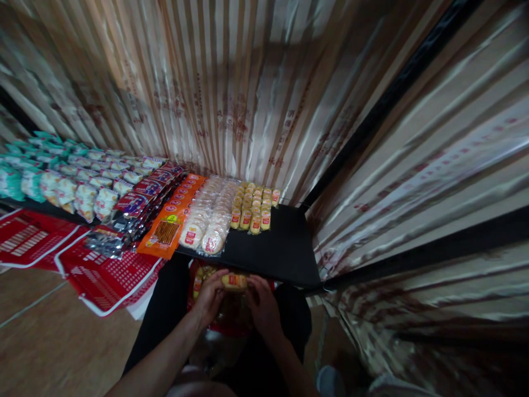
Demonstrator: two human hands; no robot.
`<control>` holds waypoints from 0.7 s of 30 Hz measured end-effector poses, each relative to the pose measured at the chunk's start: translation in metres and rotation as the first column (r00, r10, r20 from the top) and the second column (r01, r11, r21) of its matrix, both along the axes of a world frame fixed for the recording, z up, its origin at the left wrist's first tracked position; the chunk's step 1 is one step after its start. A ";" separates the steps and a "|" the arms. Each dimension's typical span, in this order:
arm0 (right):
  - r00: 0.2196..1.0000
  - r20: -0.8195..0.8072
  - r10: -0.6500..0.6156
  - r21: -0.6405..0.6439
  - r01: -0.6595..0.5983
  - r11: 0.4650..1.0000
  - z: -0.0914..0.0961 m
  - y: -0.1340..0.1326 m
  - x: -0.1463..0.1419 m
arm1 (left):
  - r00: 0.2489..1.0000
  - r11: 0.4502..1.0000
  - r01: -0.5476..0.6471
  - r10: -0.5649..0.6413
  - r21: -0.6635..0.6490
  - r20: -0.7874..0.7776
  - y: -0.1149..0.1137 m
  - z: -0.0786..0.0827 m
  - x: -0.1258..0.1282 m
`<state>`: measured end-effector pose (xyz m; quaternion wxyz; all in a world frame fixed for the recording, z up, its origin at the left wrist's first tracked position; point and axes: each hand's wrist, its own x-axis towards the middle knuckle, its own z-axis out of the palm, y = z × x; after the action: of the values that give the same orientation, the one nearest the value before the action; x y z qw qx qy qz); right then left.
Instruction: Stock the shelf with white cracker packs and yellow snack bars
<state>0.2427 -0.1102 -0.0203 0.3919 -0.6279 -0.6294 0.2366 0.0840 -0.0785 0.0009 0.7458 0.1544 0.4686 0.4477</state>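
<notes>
Between both hands I hold a small yellow wrapped snack cake (235, 282) with a red and orange label, above my lap. My left hand (211, 292) grips its left end, while my right hand (262, 302) has its fingers at the right end. Below them, a red basket (191, 295) between my knees holds more yellow wrapped snacks (200, 277), partly hidden by my hands. Ahead on the black shelf (285, 242), similar yellow packs (255, 212) stand in close rows. Left of those lie rows of round white rice crackers (206, 220) in clear wrappers.
Orange snack bags (171, 220), dark red and purple packs (144, 198) and white and green bags (61, 171) fill the shelf leftward. Red baskets (111, 281) stand on the floor at left. A striped plastic curtain (231, 82) hangs behind; a black post (372, 121) rises at right.
</notes>
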 end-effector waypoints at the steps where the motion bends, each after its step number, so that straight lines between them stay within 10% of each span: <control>1: 0.999 -0.030 -0.012 0.003 0.012 1.000 0.003 0.001 0.002 | 1.000 1.000 -0.006 0.006 0.006 0.010 0.000 0.003 0.002; 7: 0.944 -0.277 -0.181 -0.092 0.162 0.982 0.007 0.009 0.008 | 0.999 0.996 0.037 -0.038 0.087 0.016 0.005 0.016 0.016; 16: 0.528 -0.736 -0.424 -0.323 0.277 0.905 0.008 0.026 0.017 | 0.994 0.963 0.104 -0.097 0.247 -0.043 0.015 0.019 0.056; 21: 0.440 -0.813 -0.382 -0.263 0.308 0.914 0.022 0.036 0.021 | 0.974 0.936 0.125 -0.053 0.329 -0.220 0.031 0.015 0.084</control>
<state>0.2641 -0.0744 0.0018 0.6641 -0.5596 -0.2055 0.4512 0.1681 -0.0471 0.0162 0.6742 0.3481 0.4519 0.4691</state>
